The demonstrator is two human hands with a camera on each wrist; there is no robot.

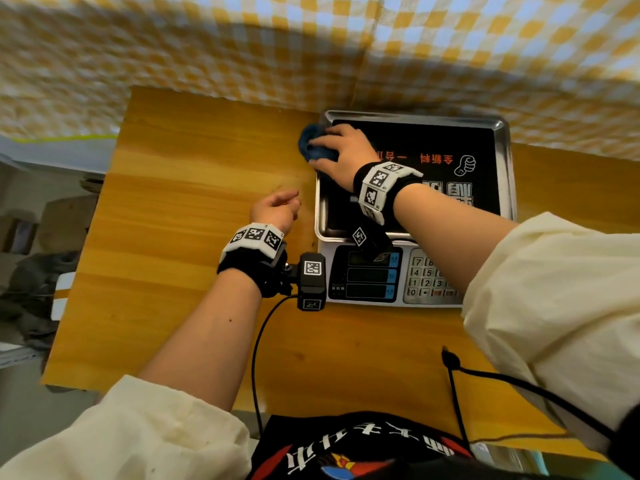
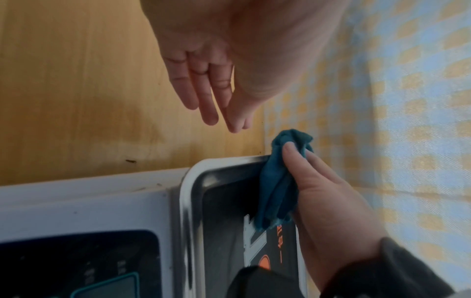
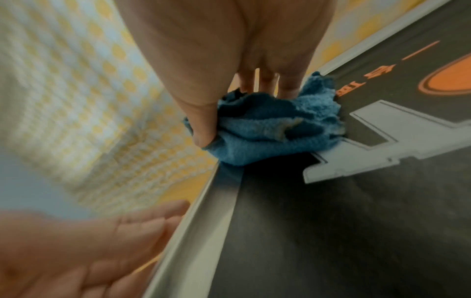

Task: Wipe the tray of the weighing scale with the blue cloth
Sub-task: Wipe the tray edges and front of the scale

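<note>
My right hand [image 1: 346, 152] reached out toward eleven o'clock, forearm bare below a pushed-up cream sleeve [image 1: 554, 306], wrist wrapped in a black band with white coded tags [image 1: 379, 190]. Its fingers and thumb [image 3: 203, 129] were curled round a bunched blue terry cloth [image 3: 275, 129], palm down. My left hand [image 1: 277, 209] hung at nine o'clock of the right, holding nothing, fingers [image 2: 203, 96] straight and close together, thumb alongside. Its wrist carried a matching tagged band [image 1: 254, 239].
</note>
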